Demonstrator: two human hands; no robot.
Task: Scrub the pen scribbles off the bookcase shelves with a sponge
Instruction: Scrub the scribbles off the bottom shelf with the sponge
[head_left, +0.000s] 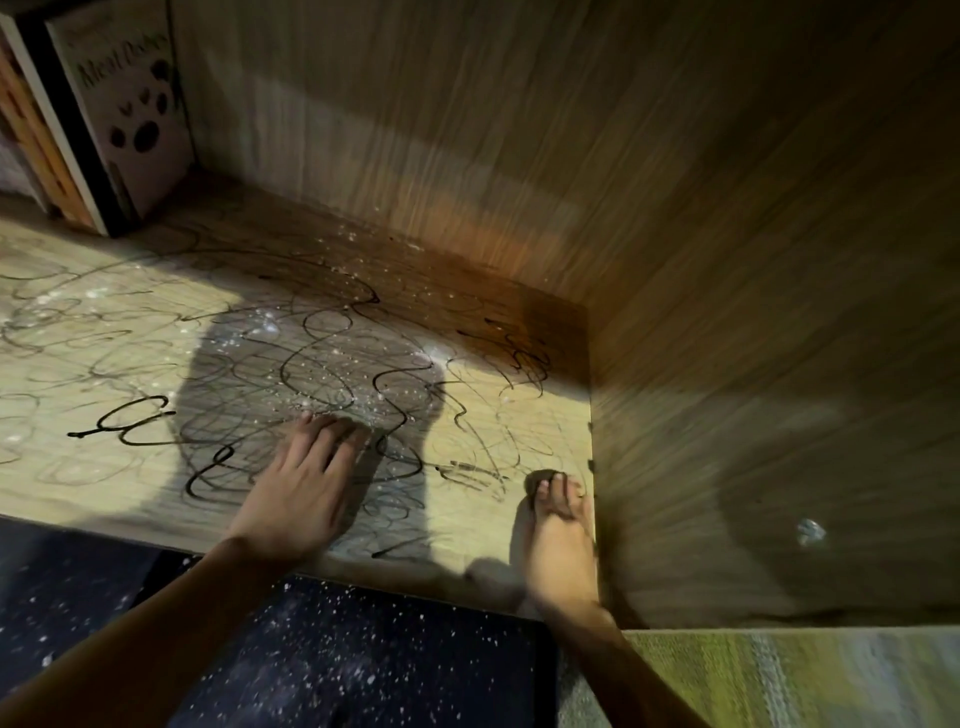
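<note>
Scribbled shelf (130, 499), left hand (306, 488) flat, fingers spread, right hand (558, 540) fingers pinching dark sponge (537, 480)

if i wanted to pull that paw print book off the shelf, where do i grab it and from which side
Grip the paw print book by its exposed front edge, thumb on the cover, fingers on the far face, coming from the shelf's open front. It stands upright at the end of the row of books with bare shelf beside it, so that side is clear.

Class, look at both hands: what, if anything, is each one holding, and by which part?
The right hand presses a small dark sponge under its fingers, gripping its near end. The left hand lies flat, holding nothing.
</note>
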